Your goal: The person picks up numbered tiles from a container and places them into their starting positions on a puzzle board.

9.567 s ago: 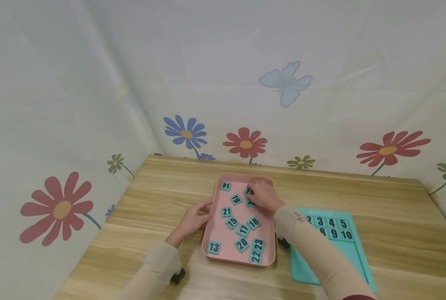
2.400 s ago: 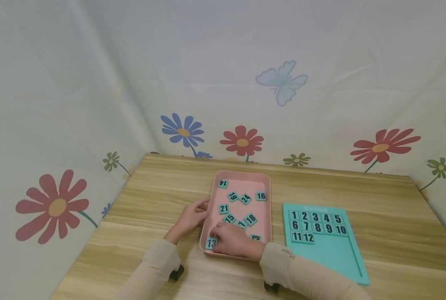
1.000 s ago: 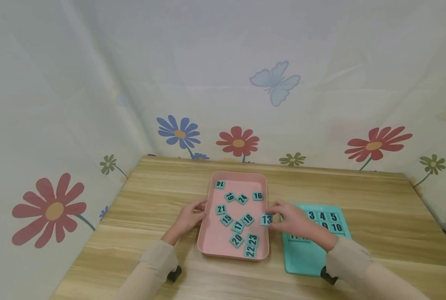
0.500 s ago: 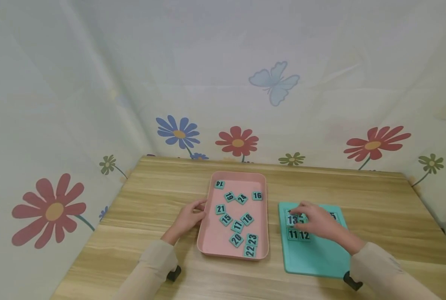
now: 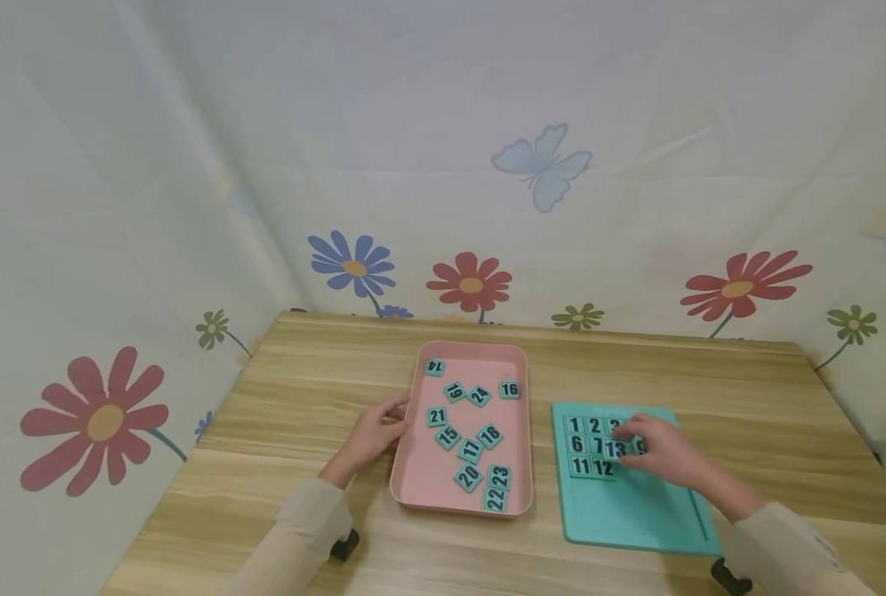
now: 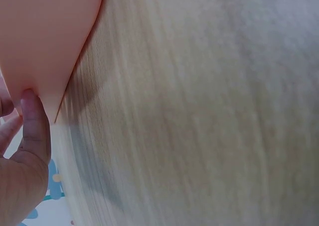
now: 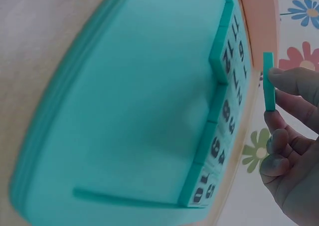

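In the head view my right hand [image 5: 662, 449] pinches the number 13 tile [image 5: 614, 449] above the turquoise board [image 5: 637, 513]. The right wrist view shows that tile [image 7: 269, 81] edge-on between thumb and fingers, apart from the board. Rows of number tiles lie on the board, with the 11 tile [image 5: 580, 466] and 12 tile [image 5: 604, 468] lowest; the hand covers some upper ones. My left hand [image 5: 368, 434] touches the left side of the pink tray [image 5: 428, 495]. In the left wrist view a digit of that hand [image 6: 30, 156] presses the tray's outer wall [image 6: 55, 46].
Several loose number tiles lie in the tray, among them the 14 tile [image 5: 435, 367], turned upside down, and the 16 tile [image 5: 510, 389]. The wooden table [image 5: 324, 356] carries tray and board side by side. A flower-printed wall sheet [image 5: 413, 165] stands behind.
My right hand took the 13 tile from the tray's lower left and carried it right, over the rim, to above the board. Tiles 11 and 12 joined the board earlier. My left hand stayed at the tray.
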Demonstrator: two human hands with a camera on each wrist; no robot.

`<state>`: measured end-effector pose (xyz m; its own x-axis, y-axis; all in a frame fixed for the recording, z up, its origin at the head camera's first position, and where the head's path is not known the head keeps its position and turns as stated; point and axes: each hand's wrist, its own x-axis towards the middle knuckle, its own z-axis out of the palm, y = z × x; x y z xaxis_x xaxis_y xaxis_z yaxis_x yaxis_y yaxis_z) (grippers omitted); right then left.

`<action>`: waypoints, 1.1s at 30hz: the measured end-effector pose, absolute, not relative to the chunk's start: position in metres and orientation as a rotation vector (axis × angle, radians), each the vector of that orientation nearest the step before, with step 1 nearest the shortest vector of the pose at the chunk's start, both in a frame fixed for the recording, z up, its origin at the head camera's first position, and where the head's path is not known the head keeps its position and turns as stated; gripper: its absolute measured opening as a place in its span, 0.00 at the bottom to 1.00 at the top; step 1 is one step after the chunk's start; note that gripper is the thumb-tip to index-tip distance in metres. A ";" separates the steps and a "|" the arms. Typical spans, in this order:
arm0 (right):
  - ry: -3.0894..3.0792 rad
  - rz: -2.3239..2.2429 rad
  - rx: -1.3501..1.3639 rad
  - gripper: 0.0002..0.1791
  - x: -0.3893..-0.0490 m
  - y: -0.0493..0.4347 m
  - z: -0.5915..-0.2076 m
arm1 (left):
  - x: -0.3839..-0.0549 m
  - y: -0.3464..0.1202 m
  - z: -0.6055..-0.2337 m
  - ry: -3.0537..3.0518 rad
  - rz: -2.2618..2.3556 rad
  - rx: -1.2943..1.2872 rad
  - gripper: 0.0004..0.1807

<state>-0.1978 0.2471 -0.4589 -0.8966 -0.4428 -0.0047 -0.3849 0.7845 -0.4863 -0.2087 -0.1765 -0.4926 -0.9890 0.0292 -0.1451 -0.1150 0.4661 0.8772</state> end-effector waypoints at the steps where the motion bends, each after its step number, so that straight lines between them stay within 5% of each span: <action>1: 2.852 -0.732 -0.660 0.15 -0.197 0.249 -0.460 | -0.208 -0.176 -0.492 2.568 1.552 -0.076 0.25; 33: 2.852 -0.569 -0.551 0.17 -0.187 0.255 -0.479 | -0.195 -0.170 -0.468 2.551 1.595 -0.042 0.24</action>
<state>-0.1874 0.2552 -0.4791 -0.9148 -0.3906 -0.1027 -0.3212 0.8579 -0.4010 -0.1949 -0.1696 -0.4676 -0.9909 0.0465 -0.1267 -0.0935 0.4403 0.8930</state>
